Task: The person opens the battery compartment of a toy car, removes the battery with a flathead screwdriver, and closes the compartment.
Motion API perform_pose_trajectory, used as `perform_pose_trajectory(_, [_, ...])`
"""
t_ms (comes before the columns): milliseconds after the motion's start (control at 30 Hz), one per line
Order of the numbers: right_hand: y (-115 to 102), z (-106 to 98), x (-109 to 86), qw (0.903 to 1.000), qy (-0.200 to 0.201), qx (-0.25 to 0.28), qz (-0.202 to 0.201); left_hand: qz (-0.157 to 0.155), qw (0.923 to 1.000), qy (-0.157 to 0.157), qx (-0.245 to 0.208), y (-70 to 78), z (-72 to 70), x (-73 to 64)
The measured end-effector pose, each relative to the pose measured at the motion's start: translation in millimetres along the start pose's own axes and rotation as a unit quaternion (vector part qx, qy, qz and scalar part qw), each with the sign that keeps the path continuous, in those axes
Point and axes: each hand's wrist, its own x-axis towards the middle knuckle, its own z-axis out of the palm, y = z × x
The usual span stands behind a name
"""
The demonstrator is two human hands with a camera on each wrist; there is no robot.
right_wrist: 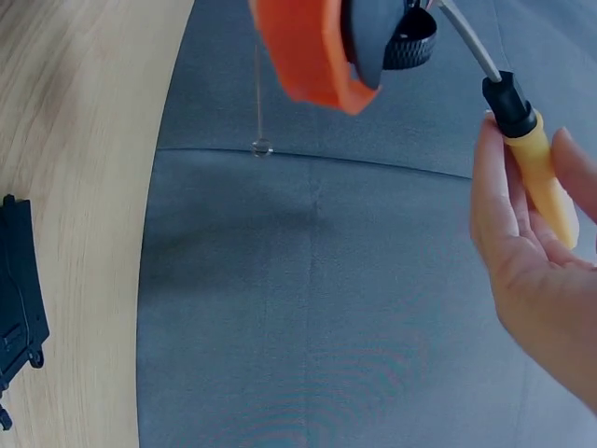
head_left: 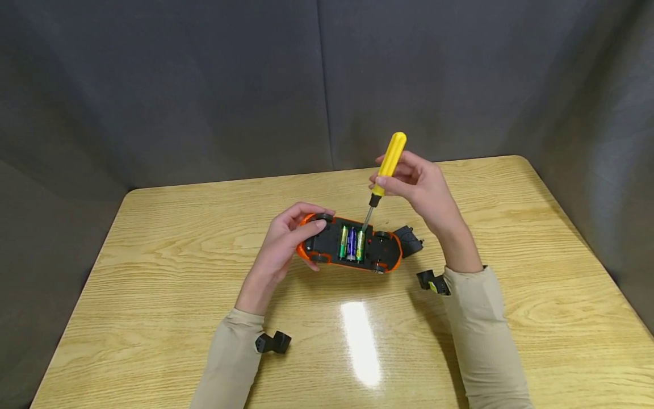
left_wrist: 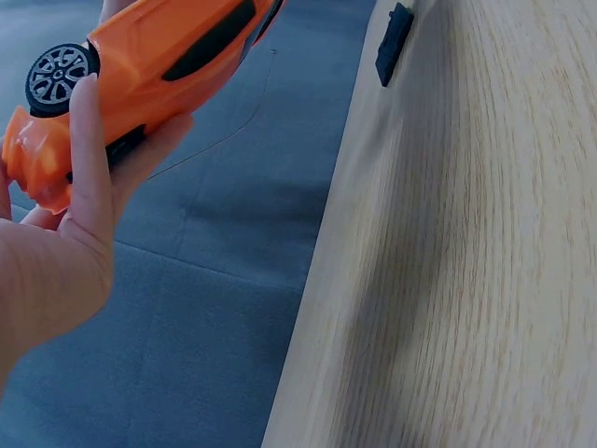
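An orange toy car is held upside down above the table, its black underside facing up. My left hand grips one end of it, thumb on the underside and fingers beneath the body. Three batteries lie side by side in its uncovered compartment: a purple battery between two green ones. My right hand pinches the yellow handle of a screwdriver. The screwdriver's tip reaches the compartment's edge near the right-hand green battery; exact contact cannot be told.
A black battery cover lies on the wooden table, partly behind the car's right end. Black wrist cameras sit on both sleeves. A dark grey fabric partition stands behind the table and along its sides.
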Motion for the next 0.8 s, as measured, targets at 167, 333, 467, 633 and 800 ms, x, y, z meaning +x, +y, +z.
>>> perform_pose_trajectory(167, [0.5,-1.6,1.1,0.9997,0.006,0.004,0.023,0.000,1.0000,-0.004,-0.001,0.6,0.3,-0.4])
perform_pose_trajectory(333, [2.6,-4.1,1.5,0.9991,0.015,0.008,0.039,-0.001,1.0000,-0.004,-0.001,1.2,1.2,-0.2])
perform_pose_trajectory(467, [3.8,-5.7,1.2,0.9982,0.032,0.019,0.048,0.000,1.0000,-0.001,0.002,2.1,1.6,0.1])
perform_pose_trajectory(633, [6.3,-6.6,1.9,0.9956,0.060,0.059,0.042,0.001,0.9999,0.010,-0.002,3.3,1.5,0.4])
perform_pose_trajectory(800, [7.8,-8.7,2.4,0.9927,0.084,0.082,0.029,0.000,0.9995,0.028,-0.012,3.8,1.5,0.8])
